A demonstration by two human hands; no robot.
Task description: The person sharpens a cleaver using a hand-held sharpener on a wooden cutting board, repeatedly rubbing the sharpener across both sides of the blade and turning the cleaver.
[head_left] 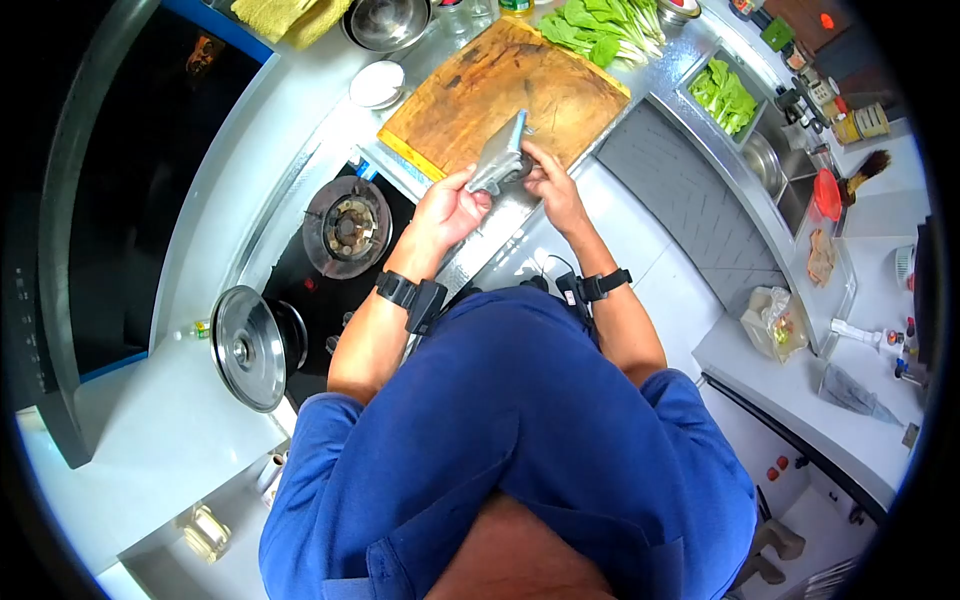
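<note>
My left hand has its fingers closed on the lower left end of a flat silvery-grey object with a pale blue edge; its exact kind I cannot make out. At the object's right side, the fingers of my right hand are bent and closed against it. The object is held tilted over the near edge of a worn wooden cutting board with a yellow rim. Leafy greens lie just beyond the board.
A gas burner and a glass pot lid are on the left. Metal bowls and a white dish stand near the board. On the right, a tray holds more greens, near a sink and a red strainer.
</note>
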